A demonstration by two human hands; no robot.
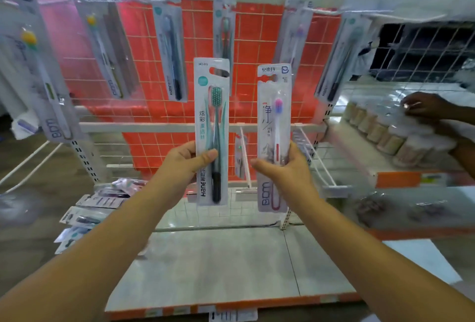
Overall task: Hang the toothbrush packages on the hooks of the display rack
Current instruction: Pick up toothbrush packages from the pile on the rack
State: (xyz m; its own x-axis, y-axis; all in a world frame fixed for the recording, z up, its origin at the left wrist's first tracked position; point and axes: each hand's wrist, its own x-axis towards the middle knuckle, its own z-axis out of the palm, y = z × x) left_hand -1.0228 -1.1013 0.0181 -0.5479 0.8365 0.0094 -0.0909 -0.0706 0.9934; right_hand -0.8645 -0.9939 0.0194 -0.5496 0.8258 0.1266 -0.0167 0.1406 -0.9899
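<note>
While stocking goes on: two packs in hand, unhung.
Left hand point(189, 161): pinches green toothbrush package point(211, 131), upright above its grip.
Right hand point(284, 167): grips pink toothbrush package point(274, 139), likewise upright.
Done: packages hang on upper hooks point(312, 10).
Left: pile of packages point(102, 199) beside left forearm.

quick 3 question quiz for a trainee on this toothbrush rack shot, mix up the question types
1. True or false: the left hand holds the package with the green-bristled toothbrush.
2. Multiple choice: the package in the right hand, the pink-bristled toothbrush package, is A) already on a hook, B) held upright in front of the rack, C) lying on the shelf.
3. Fill in: a pile of unhung packages lies on the shelf to the person's ____.

Key: 1 true; 2 B; 3 left.
</note>
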